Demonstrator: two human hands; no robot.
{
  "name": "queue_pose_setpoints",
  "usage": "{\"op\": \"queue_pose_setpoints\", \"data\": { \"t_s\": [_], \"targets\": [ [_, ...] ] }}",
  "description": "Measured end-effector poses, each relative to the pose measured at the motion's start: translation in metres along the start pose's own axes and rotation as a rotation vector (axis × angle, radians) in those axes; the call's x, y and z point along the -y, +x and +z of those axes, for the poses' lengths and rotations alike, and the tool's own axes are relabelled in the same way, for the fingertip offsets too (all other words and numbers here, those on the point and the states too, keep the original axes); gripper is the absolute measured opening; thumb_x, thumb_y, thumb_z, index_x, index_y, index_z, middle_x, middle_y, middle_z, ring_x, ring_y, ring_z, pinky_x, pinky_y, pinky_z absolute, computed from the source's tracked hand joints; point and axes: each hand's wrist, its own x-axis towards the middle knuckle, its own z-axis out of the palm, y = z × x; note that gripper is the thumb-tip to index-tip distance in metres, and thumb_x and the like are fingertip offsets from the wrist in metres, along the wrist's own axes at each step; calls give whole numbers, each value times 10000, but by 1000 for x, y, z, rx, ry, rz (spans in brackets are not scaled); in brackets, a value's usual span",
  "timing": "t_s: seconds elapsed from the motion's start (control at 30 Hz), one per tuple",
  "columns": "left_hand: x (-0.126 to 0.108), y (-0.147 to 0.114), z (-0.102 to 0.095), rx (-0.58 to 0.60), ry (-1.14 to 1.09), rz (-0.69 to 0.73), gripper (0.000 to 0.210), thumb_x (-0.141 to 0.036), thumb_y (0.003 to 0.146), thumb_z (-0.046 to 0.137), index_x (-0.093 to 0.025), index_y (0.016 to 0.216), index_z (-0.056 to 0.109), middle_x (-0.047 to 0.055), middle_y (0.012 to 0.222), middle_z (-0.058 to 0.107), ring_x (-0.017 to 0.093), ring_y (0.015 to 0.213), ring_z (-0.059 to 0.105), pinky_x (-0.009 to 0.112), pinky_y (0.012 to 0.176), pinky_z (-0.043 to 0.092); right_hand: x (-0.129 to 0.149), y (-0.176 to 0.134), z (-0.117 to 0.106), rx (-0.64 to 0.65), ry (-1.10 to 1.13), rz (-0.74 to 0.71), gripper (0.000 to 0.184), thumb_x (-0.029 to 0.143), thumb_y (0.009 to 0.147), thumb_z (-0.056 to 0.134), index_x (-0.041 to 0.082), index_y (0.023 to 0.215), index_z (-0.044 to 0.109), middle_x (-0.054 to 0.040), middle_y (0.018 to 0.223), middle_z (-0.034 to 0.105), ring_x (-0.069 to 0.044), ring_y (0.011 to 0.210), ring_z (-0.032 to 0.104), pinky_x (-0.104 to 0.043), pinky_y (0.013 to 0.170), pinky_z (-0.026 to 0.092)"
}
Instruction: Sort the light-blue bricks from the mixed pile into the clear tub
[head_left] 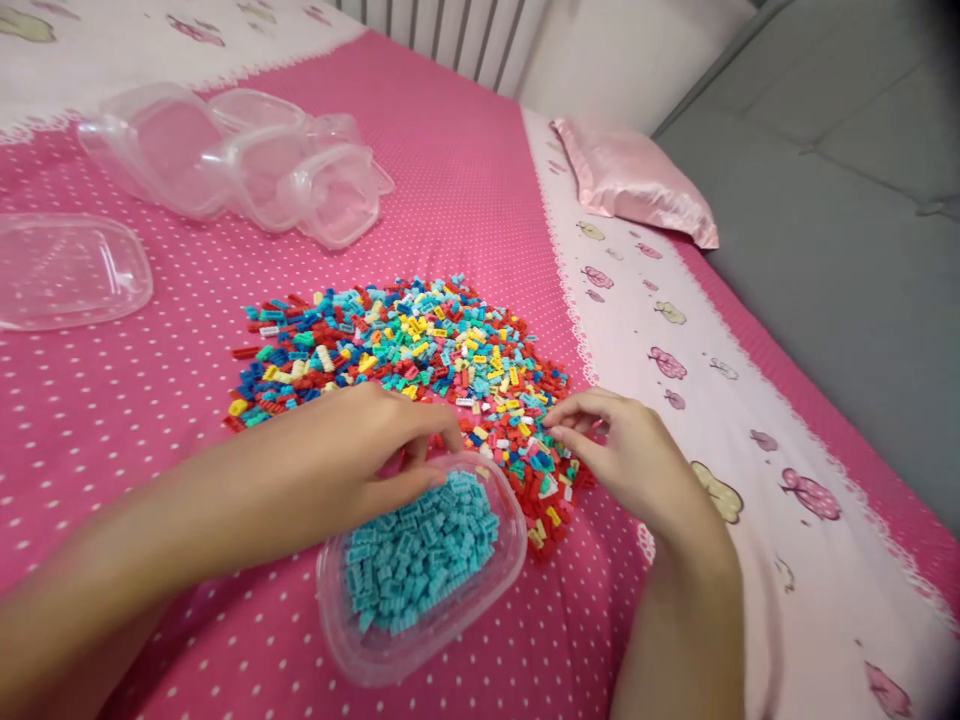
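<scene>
Loosely, the left hand (pixel 379 435) was curled over the tub (pixel 375 668), the right hand (pixel 630 455) at mixed bricks (pixel 420 335); anything gripped couldn't be discerned.

The left hand (pixel 367 430), near the middle of the frame, is bare, with slender fingers and a smooth, rounded back; its left forearm (pixel 187 530), bare too, is slim near the wrist and looks broader toward the lower left corner. The right hand (pixel 637 450), right of centre, is likewise bare and slim-fingered, with a smooth, bare right forearm (pixel 682 630) reaching the bottom edge.
</scene>
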Motion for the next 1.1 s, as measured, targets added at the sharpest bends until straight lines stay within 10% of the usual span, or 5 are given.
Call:
{"op": "queue_pose_setpoints", "data": {
  "t_s": [0.7, 1.1],
  "targets": [
    [-3, -4, -3, 120, 35, -9, 219, -396, 990, 521, -228, 859, 571, -47, 681, 617, 111, 560, 545, 248, 506, 267, -12, 0, 11, 56, -279, 56, 114, 229, 814, 635, 229, 861, 739, -34, 833, 649, -219, 772, 617, -342, 711, 446],
    [-5, -5, -3, 92, 27, 42, 112, -276, 946, 565, -222, 850, 548, -51, 689, 611, 110, 554, 507, 257, 518, 257, 16, -11, 2, -52, 80, -178, 122, 338, 950, 617, 260, 940, 711, -2, 898, 702, -166, 797, 630, -291, 716, 469]
  ]
}}
